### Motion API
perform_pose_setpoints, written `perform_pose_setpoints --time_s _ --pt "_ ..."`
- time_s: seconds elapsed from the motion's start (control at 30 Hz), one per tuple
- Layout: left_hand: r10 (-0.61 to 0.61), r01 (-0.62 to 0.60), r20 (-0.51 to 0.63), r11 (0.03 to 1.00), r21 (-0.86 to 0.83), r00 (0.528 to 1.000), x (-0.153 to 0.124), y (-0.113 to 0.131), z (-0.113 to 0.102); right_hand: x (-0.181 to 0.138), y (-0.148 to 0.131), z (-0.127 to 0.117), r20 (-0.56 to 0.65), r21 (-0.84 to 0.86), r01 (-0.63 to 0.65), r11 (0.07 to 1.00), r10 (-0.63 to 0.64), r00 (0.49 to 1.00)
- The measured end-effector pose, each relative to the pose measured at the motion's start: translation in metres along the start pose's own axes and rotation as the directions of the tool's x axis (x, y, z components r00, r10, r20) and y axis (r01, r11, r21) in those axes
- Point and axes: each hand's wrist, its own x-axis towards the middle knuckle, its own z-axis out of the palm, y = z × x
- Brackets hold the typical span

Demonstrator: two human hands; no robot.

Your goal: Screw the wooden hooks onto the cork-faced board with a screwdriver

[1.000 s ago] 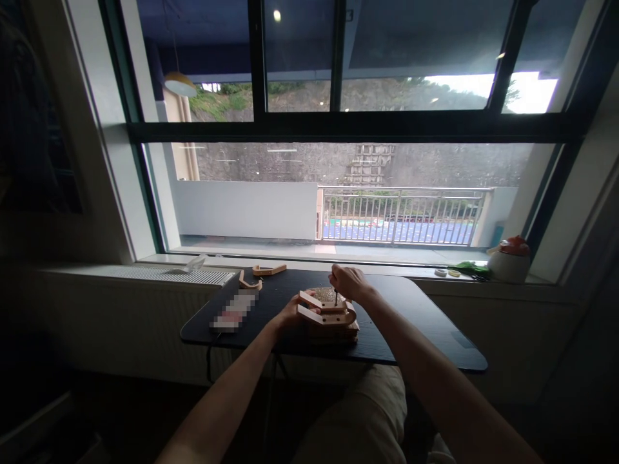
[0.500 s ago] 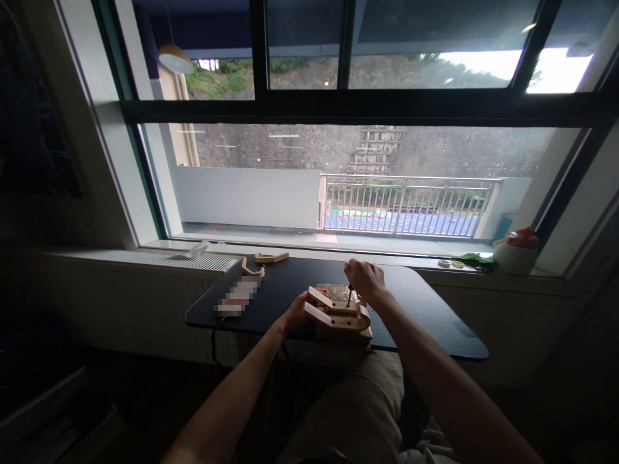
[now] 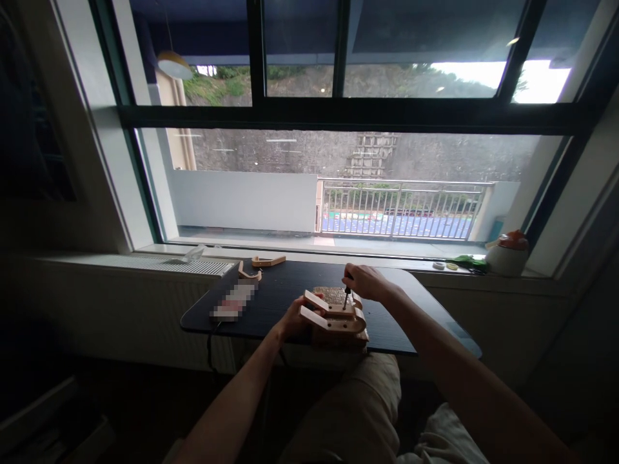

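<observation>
Near the table's front edge lies a wooden piece with two curved, bent arms (image 3: 333, 325), dark holes showing along them. It rests on a block covered in bubble wrap (image 3: 331, 295). My left hand (image 3: 294, 319) is closed around the piece's left side, its fingers partly hidden behind the wood. Above it, my right hand (image 3: 365, 281) grips the handle of a screwdriver (image 3: 347, 298). The shaft stands nearly upright, with its tip at a hole in the far arm.
Two bent wooden pieces, one (image 3: 268, 261) behind the other (image 3: 249, 274), lie at the back left of the dark table (image 3: 406, 322). A blurred-out item (image 3: 235, 303) with a cable sits in front. A radiator (image 3: 159, 264) and window sill (image 3: 420, 263) border the far side.
The view has shifted slightly. My right hand has turned a little on the screwdriver, whose tip stays at the same hole. My left hand keeps its hold.
</observation>
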Motion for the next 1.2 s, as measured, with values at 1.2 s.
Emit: perform_pose_setpoints --time_s 1.2 --pt "-0.016 0.016 -0.012 1.000 -0.002 1.000 -0.003 0.003 0.002 -0.011 -0.017 0.003 -0.192 -0.039 0.045 0.998 -0.052 0.980"
